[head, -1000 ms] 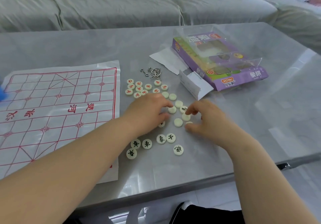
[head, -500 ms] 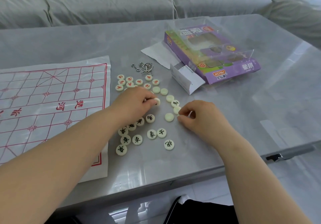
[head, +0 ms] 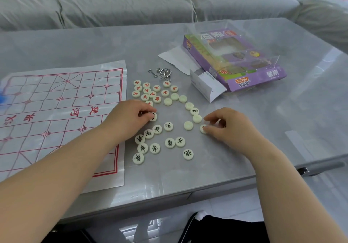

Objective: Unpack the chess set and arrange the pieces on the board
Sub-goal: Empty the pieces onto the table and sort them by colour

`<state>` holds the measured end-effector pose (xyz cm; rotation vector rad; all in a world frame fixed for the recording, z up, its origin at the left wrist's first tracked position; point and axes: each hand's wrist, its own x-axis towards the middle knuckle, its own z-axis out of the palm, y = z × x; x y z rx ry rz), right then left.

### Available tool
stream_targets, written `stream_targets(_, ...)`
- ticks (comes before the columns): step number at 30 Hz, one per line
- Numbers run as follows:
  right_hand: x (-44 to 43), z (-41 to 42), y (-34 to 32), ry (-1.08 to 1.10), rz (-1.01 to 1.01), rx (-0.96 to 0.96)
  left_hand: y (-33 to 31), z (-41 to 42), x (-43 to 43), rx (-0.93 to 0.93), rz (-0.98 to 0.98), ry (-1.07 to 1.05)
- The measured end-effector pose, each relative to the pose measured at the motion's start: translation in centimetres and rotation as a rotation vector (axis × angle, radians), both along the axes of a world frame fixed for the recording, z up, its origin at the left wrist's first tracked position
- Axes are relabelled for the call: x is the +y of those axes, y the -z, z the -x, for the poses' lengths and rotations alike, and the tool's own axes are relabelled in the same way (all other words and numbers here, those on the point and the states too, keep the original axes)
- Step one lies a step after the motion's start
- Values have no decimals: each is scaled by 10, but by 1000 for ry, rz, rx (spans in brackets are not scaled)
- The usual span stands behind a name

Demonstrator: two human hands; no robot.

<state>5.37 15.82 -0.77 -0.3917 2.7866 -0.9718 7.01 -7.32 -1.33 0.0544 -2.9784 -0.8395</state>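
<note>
the white plastic board sheet with red lines lies flat on the grey table. just right of it, the left hand pinches one cream round disc among the scattered cream pieces. farther right, the right hand pinches another cream disc in curled fingertips. the purple cardboard box lies farthest right of the sheet.

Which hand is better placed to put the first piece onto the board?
Left, probably. The left hand pinches a black-lettered piece and lies at the edge of the board; the right hand holds a second piece farther from it.
</note>
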Motion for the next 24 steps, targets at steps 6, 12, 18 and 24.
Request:
stream_targets(6,-8,-3,-1,-53,-117,55,2,-1,-2,0,37,20)
stream_targets(12,-31,9,-8,-17,-11,151,4,-8,-4,-37,-11,82)
stream_targets(18,-85,25,2,-131,-145,208,4,-12,-11,-32,-109,98)
stream_targets(24,-76,34,2,-59,-17,212,-3,0,-9,150,-23,100)
